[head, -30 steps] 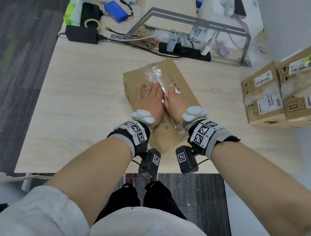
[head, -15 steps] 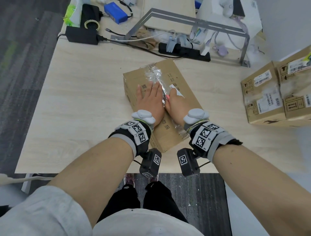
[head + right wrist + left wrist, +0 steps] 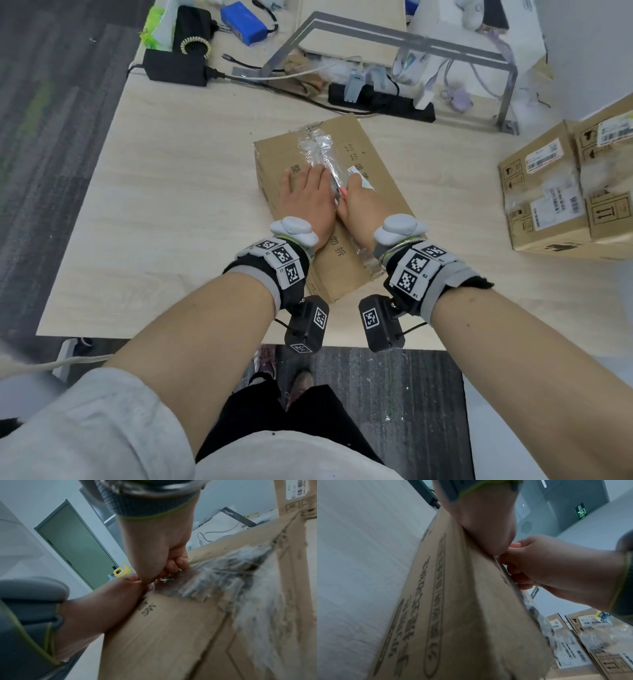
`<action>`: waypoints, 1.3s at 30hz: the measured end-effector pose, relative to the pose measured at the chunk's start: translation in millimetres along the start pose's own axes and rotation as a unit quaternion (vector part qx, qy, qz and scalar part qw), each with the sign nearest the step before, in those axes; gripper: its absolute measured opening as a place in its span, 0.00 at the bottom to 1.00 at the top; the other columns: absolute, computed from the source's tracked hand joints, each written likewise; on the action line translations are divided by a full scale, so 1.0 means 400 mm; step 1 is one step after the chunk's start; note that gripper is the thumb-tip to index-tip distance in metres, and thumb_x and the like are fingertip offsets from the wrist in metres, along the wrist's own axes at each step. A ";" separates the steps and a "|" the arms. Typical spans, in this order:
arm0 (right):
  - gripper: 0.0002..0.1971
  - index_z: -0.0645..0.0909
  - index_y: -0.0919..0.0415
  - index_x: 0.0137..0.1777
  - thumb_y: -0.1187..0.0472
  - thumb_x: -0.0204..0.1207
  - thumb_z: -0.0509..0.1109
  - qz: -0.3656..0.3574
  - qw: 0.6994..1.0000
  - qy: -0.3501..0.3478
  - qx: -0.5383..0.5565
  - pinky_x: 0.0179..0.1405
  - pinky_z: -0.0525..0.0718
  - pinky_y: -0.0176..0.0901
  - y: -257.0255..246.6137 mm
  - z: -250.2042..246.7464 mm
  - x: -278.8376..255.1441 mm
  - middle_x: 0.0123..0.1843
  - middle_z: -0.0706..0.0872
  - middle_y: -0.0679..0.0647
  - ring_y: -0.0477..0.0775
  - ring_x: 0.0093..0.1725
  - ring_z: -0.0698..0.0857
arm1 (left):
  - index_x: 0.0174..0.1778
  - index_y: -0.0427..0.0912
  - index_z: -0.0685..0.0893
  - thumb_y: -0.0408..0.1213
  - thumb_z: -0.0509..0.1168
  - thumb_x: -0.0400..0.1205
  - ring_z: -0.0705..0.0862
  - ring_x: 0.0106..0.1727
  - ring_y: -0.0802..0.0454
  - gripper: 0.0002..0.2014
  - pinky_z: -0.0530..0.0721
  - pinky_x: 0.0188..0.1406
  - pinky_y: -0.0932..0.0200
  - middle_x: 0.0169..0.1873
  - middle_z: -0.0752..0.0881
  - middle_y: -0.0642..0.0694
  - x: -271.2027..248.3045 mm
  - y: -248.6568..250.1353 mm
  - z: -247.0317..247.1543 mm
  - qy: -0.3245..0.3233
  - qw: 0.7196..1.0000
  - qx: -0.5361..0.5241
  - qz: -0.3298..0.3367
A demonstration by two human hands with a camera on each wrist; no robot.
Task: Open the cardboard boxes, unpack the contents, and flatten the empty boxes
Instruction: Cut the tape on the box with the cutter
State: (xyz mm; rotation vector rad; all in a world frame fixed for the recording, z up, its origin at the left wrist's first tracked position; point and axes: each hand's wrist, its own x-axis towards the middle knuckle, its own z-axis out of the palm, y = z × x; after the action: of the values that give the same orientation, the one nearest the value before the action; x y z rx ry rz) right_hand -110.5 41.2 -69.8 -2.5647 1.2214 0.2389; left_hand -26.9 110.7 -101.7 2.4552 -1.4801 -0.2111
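Note:
A brown cardboard box (image 3: 383, 202) lies on the wooden table (image 3: 171, 212), with crumpled clear tape (image 3: 317, 147) running along its top seam. My left hand (image 3: 305, 195) lies flat on the box top, left of the seam, fingers straight. My right hand (image 3: 356, 202) is right beside it with its fingers curled, pinching the tape at the seam. In the right wrist view those curled fingers (image 3: 173, 563) sit on the shiny tape (image 3: 223, 572), above the torn cardboard (image 3: 171, 635). The left wrist view has my left palm (image 3: 488, 524) pressed on the box (image 3: 453, 615) and my right hand (image 3: 547, 566) at the seam.
Two taped, labelled cardboard boxes (image 3: 548, 192) (image 3: 609, 164) stand at the table's right edge. Along the back lie a black power strip (image 3: 380, 102), a metal frame (image 3: 394, 37), cables and a black adapter (image 3: 174, 68). Bare tabletop lies left of the box.
My right hand has shifted only slightly at the taped seam. The left hand stays flat on the box top, and the box has not moved.

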 end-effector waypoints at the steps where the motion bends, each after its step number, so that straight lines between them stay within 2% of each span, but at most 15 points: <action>1: 0.13 0.66 0.67 0.63 0.58 0.87 0.52 0.000 1.000 0.000 -0.006 0.35 0.68 0.48 0.004 0.000 -0.006 0.42 0.82 0.61 0.62 0.36 0.77 | 0.80 0.43 0.66 0.40 0.45 0.88 0.61 0.81 0.48 0.23 0.49 0.80 0.44 0.79 0.67 0.48 0.000 0.000 0.002 0.002 1.000 -0.004 -0.007; 3: 0.11 0.66 0.66 0.61 0.58 0.86 0.53 -0.005 1.000 -0.004 -0.004 0.35 0.69 0.49 0.014 0.008 -0.014 0.42 0.81 0.62 0.63 0.37 0.79 | 0.80 0.44 0.64 0.40 0.46 0.88 0.60 0.81 0.48 0.23 0.48 0.81 0.45 0.79 0.66 0.48 -0.003 0.004 0.007 0.008 1.000 -0.001 -0.015; 6: 0.11 0.67 0.67 0.62 0.60 0.86 0.53 -0.012 1.000 0.002 0.013 0.36 0.71 0.49 0.013 0.020 -0.012 0.47 0.84 0.65 0.66 0.44 0.84 | 0.81 0.43 0.63 0.42 0.41 0.87 0.59 0.81 0.48 0.25 0.50 0.80 0.45 0.80 0.65 0.48 -0.023 0.018 0.006 0.015 1.000 0.009 -0.026; 11: 0.11 0.66 0.66 0.62 0.60 0.86 0.53 -0.019 1.000 0.010 0.019 0.35 0.71 0.50 0.018 0.014 -0.020 0.48 0.85 0.67 0.67 0.43 0.83 | 0.81 0.43 0.63 0.41 0.47 0.88 0.59 0.82 0.49 0.23 0.48 0.80 0.47 0.81 0.64 0.48 -0.071 0.027 0.016 0.024 1.000 -0.009 -0.011; 16: 0.12 0.65 0.66 0.64 0.59 0.85 0.53 -0.016 1.000 -0.007 0.009 0.37 0.70 0.50 0.025 0.008 -0.032 0.52 0.85 0.66 0.66 0.45 0.83 | 0.81 0.43 0.63 0.43 0.43 0.86 0.59 0.82 0.50 0.26 0.46 0.80 0.47 0.81 0.64 0.49 -0.064 0.032 0.020 0.022 1.000 0.005 -0.022; 20: 0.12 0.66 0.66 0.62 0.58 0.86 0.53 -0.021 1.000 0.009 -0.017 0.36 0.71 0.51 0.029 0.018 -0.039 0.49 0.85 0.66 0.64 0.40 0.80 | 0.82 0.43 0.63 0.42 0.47 0.88 0.60 0.82 0.49 0.25 0.47 0.81 0.46 0.81 0.65 0.48 -0.069 0.024 0.022 0.026 1.000 0.001 -0.015; 23: 0.12 0.65 0.64 0.61 0.56 0.87 0.51 -0.016 1.000 0.009 -0.016 0.35 0.69 0.50 0.039 0.018 -0.044 0.44 0.82 0.61 0.61 0.36 0.76 | 0.80 0.42 0.66 0.44 0.44 0.84 0.63 0.80 0.49 0.27 0.50 0.80 0.46 0.79 0.68 0.47 -0.066 0.029 0.021 0.039 0.999 -0.009 -0.020; 27: 0.11 0.65 0.63 0.60 0.55 0.86 0.52 -0.021 0.999 0.011 -0.040 0.32 0.68 0.48 0.050 0.019 -0.056 0.41 0.80 0.61 0.60 0.33 0.75 | 0.79 0.42 0.67 0.45 0.43 0.82 0.64 0.80 0.48 0.29 0.51 0.80 0.46 0.78 0.69 0.47 -0.066 0.025 0.025 0.039 0.999 -0.004 -0.013; 31: 0.11 0.65 0.64 0.61 0.57 0.86 0.53 -0.015 0.999 0.003 -0.039 0.27 0.62 0.45 0.053 0.016 -0.063 0.38 0.76 0.58 0.54 0.26 0.69 | 0.79 0.42 0.68 0.45 0.42 0.82 0.65 0.79 0.48 0.29 0.51 0.79 0.45 0.78 0.70 0.47 -0.065 0.025 0.028 0.039 0.999 -0.004 -0.014; 34: 0.15 0.65 0.66 0.63 0.54 0.86 0.54 -0.028 0.999 0.003 -0.042 0.32 0.67 0.47 0.055 0.008 -0.073 0.39 0.76 0.58 0.58 0.31 0.72 | 0.79 0.41 0.68 0.43 0.46 0.84 0.65 0.80 0.48 0.26 0.50 0.80 0.46 0.78 0.70 0.47 -0.065 0.025 0.027 0.037 0.999 -0.005 -0.012; 39: 0.16 0.66 0.67 0.62 0.53 0.86 0.53 -0.039 0.998 0.009 -0.048 0.32 0.66 0.48 0.052 -0.001 -0.086 0.39 0.76 0.58 0.58 0.31 0.72 | 0.76 0.41 0.72 0.44 0.42 0.82 0.69 0.77 0.47 0.29 0.53 0.79 0.45 0.75 0.74 0.46 -0.066 0.025 0.031 0.052 0.998 -0.012 -0.014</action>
State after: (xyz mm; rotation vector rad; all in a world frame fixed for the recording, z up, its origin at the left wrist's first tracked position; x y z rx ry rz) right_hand -148.2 53.9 -63.9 -2.6956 1.1402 0.2654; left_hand -51.0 127.7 -110.9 2.4301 -1.3919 -0.1042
